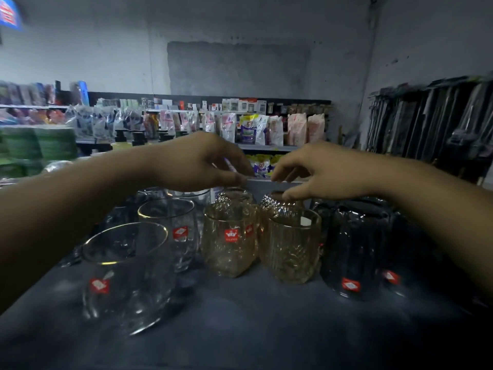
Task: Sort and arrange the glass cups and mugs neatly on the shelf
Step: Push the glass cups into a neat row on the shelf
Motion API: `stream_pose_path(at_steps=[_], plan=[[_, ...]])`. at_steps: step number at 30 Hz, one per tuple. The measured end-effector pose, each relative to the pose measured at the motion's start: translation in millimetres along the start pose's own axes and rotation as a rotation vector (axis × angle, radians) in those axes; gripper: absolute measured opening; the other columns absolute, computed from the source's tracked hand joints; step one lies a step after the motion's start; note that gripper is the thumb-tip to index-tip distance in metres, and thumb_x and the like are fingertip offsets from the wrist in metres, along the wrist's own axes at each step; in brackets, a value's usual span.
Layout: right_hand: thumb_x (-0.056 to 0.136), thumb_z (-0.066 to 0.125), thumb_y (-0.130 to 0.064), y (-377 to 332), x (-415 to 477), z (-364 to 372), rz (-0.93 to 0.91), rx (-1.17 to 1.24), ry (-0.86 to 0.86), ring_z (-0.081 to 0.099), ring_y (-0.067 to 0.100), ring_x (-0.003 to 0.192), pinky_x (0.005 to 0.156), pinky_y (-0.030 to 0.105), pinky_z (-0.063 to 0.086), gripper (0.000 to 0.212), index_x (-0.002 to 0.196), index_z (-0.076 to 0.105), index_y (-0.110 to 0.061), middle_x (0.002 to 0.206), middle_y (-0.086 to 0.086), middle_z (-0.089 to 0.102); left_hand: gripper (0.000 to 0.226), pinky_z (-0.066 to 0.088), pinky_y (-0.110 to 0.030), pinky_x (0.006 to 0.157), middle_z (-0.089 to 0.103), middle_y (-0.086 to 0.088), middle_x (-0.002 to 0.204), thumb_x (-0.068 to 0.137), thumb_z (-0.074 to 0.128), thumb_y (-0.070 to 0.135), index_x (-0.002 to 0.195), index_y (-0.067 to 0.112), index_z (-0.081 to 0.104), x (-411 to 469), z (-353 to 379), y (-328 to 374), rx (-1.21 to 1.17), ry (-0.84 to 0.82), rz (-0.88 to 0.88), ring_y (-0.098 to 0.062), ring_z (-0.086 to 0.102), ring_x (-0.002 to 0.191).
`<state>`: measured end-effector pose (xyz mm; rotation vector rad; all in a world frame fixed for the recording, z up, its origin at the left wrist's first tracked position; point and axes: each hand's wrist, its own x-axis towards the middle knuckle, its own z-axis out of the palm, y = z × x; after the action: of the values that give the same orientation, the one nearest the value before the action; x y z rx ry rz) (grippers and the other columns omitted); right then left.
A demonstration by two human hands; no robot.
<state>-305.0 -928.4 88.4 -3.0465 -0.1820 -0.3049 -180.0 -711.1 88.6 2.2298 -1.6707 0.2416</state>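
Lower left: clear round glass cup [125, 276].
Centre: amber textured glass cups [229, 241], grouped by colour.
Hands: left hand [197, 161], right hand [320, 169] curled over rear row, grips unclear; likely aligning.

Bare grey plastered wall [240, 28] at back, darker rectangular patch [237, 70] mid. Light dim, bluish. Long shop rack of bagged refill pouches [250, 129] across far side, small white boxed goods [240, 104] on top tier. Green stacked packs [37, 145] far L. Black hanging items in clear sleeves [432, 118] along R wall. Dark grey shelf top [240, 316] in fgnd.
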Motion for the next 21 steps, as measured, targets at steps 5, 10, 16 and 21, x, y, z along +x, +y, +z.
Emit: stream_pose_path(at_steps=[5, 10, 16, 21], plan=[[0.09, 0.071, -0.041, -12.7, -44.7, -3.7, -0.051, -0.037, 0.119, 0.06, 0.0, 0.105, 0.096, 0.03, 0.051, 0.035, 0.123, 0.067, -0.031, 0.118, -0.016, 0.067, 0.033, 0.057, -0.021, 0.083, 0.07, 0.015, 0.112, 0.094, 0.062, 0.043, 0.121, 0.027, 0.072, -17.8, 15.1, 56.4, 0.116, 0.09, 0.119, 0.005, 0.066, 0.095], [0.088, 0.073, -0.032, -21.5, -93.0, 1.8, -0.096, 0.004, 0.358, 0.059, -0.002, 0.099, 0.086, 0.014, 0.043, 0.028, 0.116, 0.072, -0.03, 0.11, -0.018, 0.069, 0.029, 0.05, -0.026, 0.078, 0.067, 0.006, 0.112, 0.096, 0.064, 0.04, 0.119, 0.025, 0.071, -12.2, 40.0, 76.5, 0.279, 0.014, 0.158, 0.002, 0.057, 0.083], [0.085, 0.068, -0.028, -43.3, -134.5, 39.8, -0.11, 0.101, 0.637, 0.064, 0.006, 0.093, 0.087, 0.025, 0.048, 0.019, 0.102, 0.075, -0.023, 0.099, -0.011, 0.071, 0.024, 0.051, -0.03, 0.077, 0.073, 0.001, 0.1, 0.097, 0.063, 0.037, 0.111, 0.019, 0.073, -3.7, 57.3, 93.9, 0.345, -0.109, 0.101, -0.008, 0.062, 0.08], [0.087, 0.076, -0.018, -70.2, -154.1, 83.3, 0.116, 0.354, 0.709, 0.064, 0.002, 0.087, 0.078, 0.019, 0.05, 0.014, 0.099, 0.073, -0.024, 0.096, -0.011, 0.069, 0.021, 0.051, -0.036, 0.082, 0.071, -0.006, 0.097, 0.098, 0.063, 0.029, 0.107, 0.011, 0.07, -10.3, 73.1, 100.3, 0.264, -0.07, 0.055, -0.022, 0.065, 0.089]])
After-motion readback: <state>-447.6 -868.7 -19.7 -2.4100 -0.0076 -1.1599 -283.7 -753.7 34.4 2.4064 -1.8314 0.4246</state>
